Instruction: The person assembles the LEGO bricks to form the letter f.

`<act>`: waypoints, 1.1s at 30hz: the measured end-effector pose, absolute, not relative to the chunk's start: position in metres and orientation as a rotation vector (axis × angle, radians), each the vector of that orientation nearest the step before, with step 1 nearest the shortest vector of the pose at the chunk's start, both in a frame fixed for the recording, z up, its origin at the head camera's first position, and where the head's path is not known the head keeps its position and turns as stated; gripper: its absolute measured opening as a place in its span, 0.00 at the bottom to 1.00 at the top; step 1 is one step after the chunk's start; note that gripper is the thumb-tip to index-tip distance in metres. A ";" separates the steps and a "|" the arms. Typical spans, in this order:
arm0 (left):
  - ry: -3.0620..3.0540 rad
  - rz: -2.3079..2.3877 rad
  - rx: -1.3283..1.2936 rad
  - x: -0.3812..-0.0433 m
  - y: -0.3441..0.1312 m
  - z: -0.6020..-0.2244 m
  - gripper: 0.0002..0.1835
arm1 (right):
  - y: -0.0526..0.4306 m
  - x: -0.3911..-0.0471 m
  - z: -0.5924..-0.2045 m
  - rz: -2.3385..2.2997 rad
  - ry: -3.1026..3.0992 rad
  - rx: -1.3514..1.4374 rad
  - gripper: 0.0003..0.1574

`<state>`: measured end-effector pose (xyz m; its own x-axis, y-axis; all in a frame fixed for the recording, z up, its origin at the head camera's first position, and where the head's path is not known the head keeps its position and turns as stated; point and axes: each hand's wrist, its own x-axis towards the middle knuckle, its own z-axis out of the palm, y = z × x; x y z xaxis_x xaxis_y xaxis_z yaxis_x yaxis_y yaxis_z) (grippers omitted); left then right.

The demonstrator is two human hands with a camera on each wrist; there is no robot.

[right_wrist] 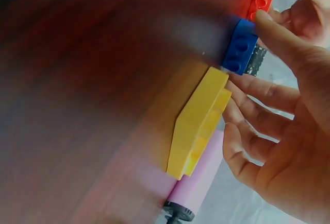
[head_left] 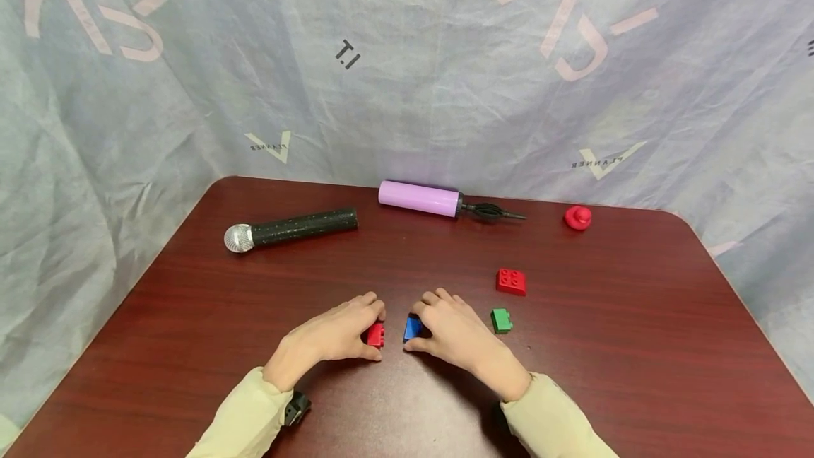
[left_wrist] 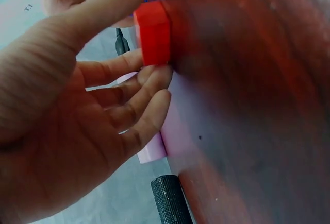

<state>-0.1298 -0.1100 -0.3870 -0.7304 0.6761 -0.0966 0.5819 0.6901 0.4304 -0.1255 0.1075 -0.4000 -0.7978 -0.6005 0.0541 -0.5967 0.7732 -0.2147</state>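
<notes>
My left hand has its thumb and fingers on either side of a small red toy brick, its studs facing right; the left wrist view shows the red brick between thumb and index finger. A short gap to the right, my right hand pinches a blue toy brick between thumb and fingertips. Studs show on the blue brick in the right wrist view. Close to the fingers of that hand lies a yellow brick with a sloped side, not visible in the head view.
Right of the right hand sit a green brick and a larger red brick. Farther back lie a black microphone with silver head, a purple hand pump and a red rubber duck. A grey curtain hangs behind the table.
</notes>
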 end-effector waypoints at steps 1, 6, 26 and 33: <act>2.661 0.545 1.018 -0.130 -0.110 -0.388 0.21 | 0.107 -0.126 -0.400 -0.347 2.942 -0.993 0.27; 2.677 0.537 1.047 -0.129 -0.110 -0.389 0.15 | 0.106 -0.125 -0.400 -0.321 2.946 -1.014 0.22; 2.611 0.859 1.063 -0.125 -0.095 -0.397 0.14 | 0.122 -0.115 -0.379 -0.595 2.822 -0.988 0.19; 2.485 1.077 0.997 -0.125 -0.087 -0.400 0.14 | 0.129 -0.116 -0.378 -0.788 2.712 -1.024 0.17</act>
<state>-0.1246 -0.0874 -0.4000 -0.7329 0.6794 0.0364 0.4910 0.4911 0.7196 -0.1159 0.1288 -0.3776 -0.7592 -0.6486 0.0539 -0.5765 0.6317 -0.5183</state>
